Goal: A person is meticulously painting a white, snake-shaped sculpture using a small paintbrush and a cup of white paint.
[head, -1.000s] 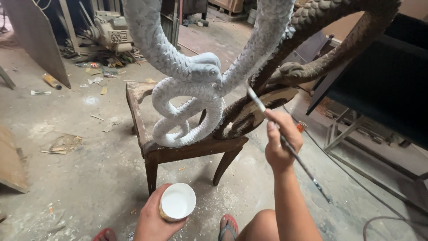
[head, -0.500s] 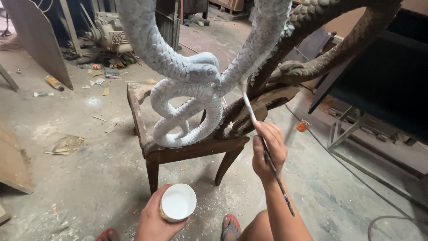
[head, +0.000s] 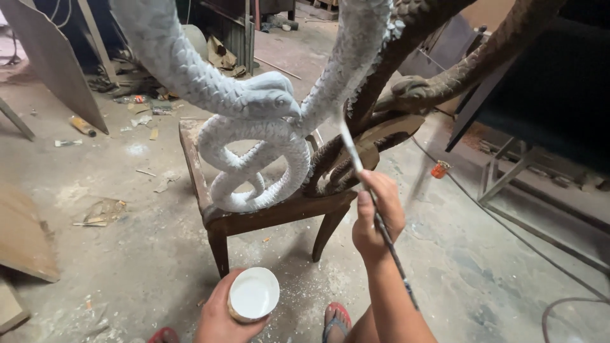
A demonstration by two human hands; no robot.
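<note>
L hand (head: 219, 314) cups bowl (head: 253, 293), white paint inside, approx. half full, held level. R hand (head: 376, 216) clenched on brush (head: 372, 203); tip up ahead, at white snake (head: 254, 146) on chair (head: 273, 213). Advise light strokes along scales, reload often. Brown snake (head: 406, 95) beyond, unpainted.

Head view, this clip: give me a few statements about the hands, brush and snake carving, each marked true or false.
1. The left hand holds a cup of white paint. True.
2. The right hand is empty. False: it grips a long brush.
3. The white snake carving rests on a wooden chair. True.
4. The brush tip dips into the cup. False: it points up at the carving.
</note>
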